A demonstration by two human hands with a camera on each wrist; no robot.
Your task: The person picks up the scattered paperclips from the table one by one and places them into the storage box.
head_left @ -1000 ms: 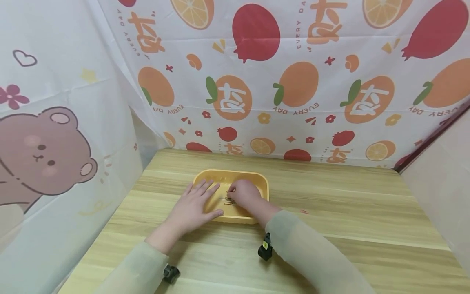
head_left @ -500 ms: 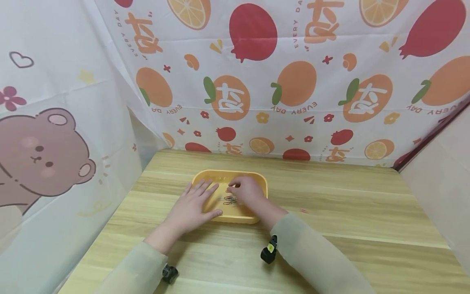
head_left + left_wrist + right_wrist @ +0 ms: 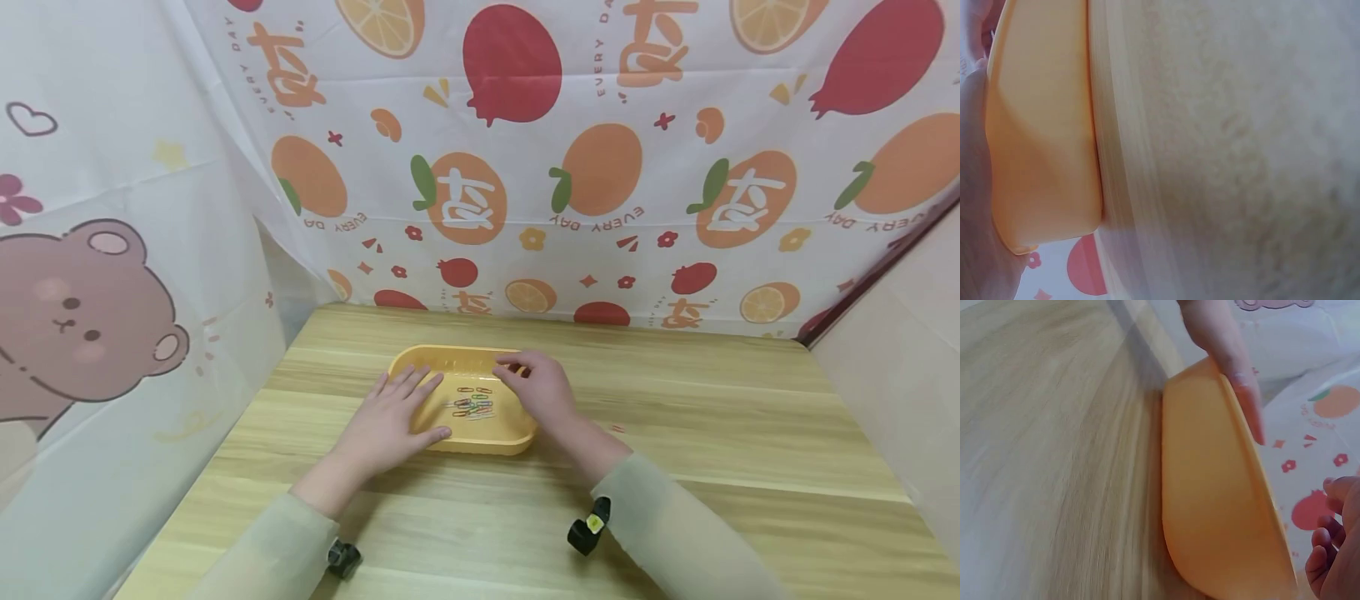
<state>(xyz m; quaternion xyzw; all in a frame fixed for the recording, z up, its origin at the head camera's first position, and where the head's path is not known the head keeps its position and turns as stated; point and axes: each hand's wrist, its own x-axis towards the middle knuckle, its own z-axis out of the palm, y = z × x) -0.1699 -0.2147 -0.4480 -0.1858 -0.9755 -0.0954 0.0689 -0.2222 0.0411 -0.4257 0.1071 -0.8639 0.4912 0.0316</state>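
Several coloured paper clips [image 3: 474, 405] lie in a loose cluster on the floor of a shallow yellow tray [image 3: 495, 446]. My left hand [image 3: 386, 423] rests across the tray's left rim with its fingers spread and straight. Over the right rim hovers my right hand [image 3: 543, 390], its fingers loosely bent and nothing showing between them. From the right wrist view, those bent fingertips [image 3: 1319, 538] stand apart from the thumb beside the rim. The left wrist view shows the tray's outer wall [image 3: 1047, 144], with part of the left hand along its edge.
A small red item [image 3: 617, 428] lies on the wooden table [image 3: 712, 433], right of the tray. Behind the table hangs a fruit-print cloth [image 3: 600, 250]. Another cloth with a bear print [image 3: 90, 317] hangs at the left.
My right hand has moved from the clips to the right and back, over the tray's right rim. It uncovers more of the clips. The left hand stays in place.
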